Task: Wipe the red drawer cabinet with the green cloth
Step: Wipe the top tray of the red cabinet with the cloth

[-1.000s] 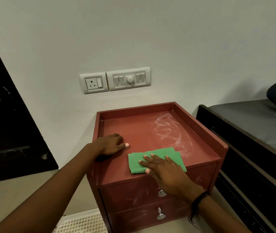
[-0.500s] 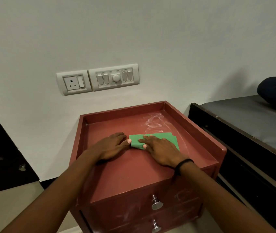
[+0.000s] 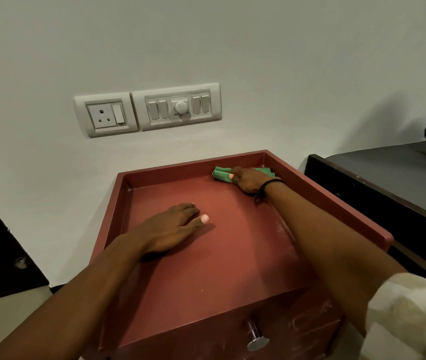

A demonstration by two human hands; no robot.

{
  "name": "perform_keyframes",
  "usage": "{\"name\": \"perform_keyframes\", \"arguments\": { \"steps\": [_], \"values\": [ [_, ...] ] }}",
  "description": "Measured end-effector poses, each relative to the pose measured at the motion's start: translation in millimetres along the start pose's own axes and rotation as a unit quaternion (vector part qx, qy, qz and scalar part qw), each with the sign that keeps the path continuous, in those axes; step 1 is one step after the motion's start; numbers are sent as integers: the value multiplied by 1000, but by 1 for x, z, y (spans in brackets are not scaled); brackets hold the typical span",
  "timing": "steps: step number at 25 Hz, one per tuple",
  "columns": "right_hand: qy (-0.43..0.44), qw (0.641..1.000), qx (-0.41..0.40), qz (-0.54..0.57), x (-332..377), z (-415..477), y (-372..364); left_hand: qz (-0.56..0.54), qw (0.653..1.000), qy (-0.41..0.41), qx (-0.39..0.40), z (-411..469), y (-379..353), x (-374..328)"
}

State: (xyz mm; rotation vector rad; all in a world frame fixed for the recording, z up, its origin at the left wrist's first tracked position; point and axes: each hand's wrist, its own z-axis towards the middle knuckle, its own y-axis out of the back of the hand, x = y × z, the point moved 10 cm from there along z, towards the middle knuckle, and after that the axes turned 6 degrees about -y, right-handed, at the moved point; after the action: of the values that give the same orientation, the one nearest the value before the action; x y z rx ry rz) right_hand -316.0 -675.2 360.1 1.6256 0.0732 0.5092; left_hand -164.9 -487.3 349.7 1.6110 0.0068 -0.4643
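Right hand (image 3: 249, 181) has gone from mid-top, where it was half a second ago, up to the far right corner of the cabinet (image 3: 232, 255) top, upper centre-right of the frame. Cloth (image 3: 222, 175) went with it and is now bunched into rolls against the back rim, pressed flat under the palm and fingers rather than pinched (fingers spread over it, not curled shut). Left hand (image 3: 172, 229) has barely moved: flat and open on the bare top, centre-left of frame, holding nothing, well apart from the cloth.

The white swirl of dust that showed in that far right area a moment back is no longer visible, so I judge the back portion is mostly done. Pale streaks remain along the right inner edge and on the drawer front at lower right of frame; those look untouched.

Surface: smooth red tray-like top with a raised rim on three sides, open at the front. A metal knob (image 3: 256, 336) sits at bottom centre-right.

Room: plain white wall, socket and switch plate (image 3: 148, 110) in the upper centre, dark bed (image 3: 388, 178) at right edge, dark panel at left edge.
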Motion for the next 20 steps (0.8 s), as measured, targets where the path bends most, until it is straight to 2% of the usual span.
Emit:
{"name": "perform_keyframes", "arguments": {
  "steps": [5, 15, 20],
  "values": [
    [10, 1000, -12, -16, 3, -40, 6, 3, 1000, -5, 0, -2, 0, -1],
    [40, 999, -14, 28, -15, -256, -11, -20, 999, 23, 10, -20, 5, -14],
    [38, 999, -7, 27, -15, -316, -18, -32, 999, 29, 5, -24, 4, -9]
  ]
}}
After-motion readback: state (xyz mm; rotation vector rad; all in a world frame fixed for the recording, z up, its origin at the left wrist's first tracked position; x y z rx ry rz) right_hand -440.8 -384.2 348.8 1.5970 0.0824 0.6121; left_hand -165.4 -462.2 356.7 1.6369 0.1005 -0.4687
